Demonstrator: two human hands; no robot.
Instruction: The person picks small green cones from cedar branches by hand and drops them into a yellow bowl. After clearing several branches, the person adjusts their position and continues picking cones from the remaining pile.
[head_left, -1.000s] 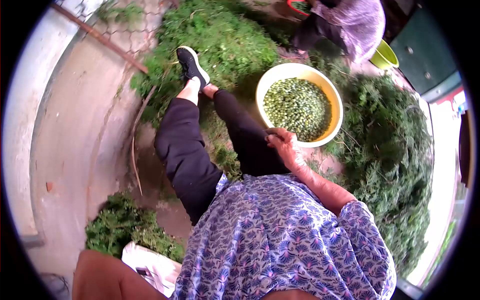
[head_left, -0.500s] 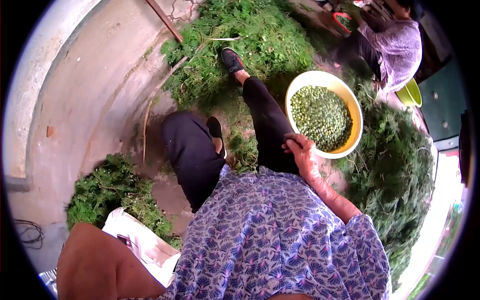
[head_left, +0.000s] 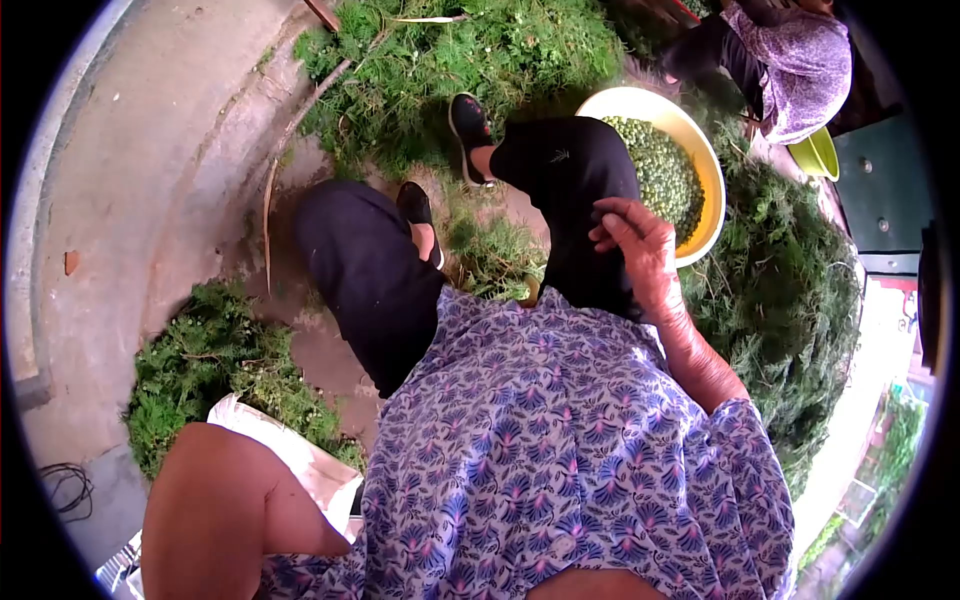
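My right hand (head_left: 645, 245) is over my right thigh, with its thumb and fingers curled in a loose pinch. Whatever they hold, if anything, is too small to name. Beyond it stands a yellow basin (head_left: 712, 185) with small round green fruits (head_left: 665, 175) inside; my raised knee covers its near left side. My left arm (head_left: 215, 500) is bent at the lower left, and its hand is outside the picture. A small leafy heap (head_left: 495, 250) lies on the ground between my legs.
Cut green branches are piled ahead (head_left: 470, 60), at the right (head_left: 780, 300) and at the left (head_left: 200, 360). A white bag (head_left: 290, 450) lies beside my left arm. A seated person (head_left: 805, 75) is at the upper right near a lime-green tub (head_left: 818, 155). A concrete wall (head_left: 140, 180) runs along the left.
My right knee has risen and now covers part of the basin. My right hand has moved up and slightly right, away from the basin's lower rim. The view has shifted a little.
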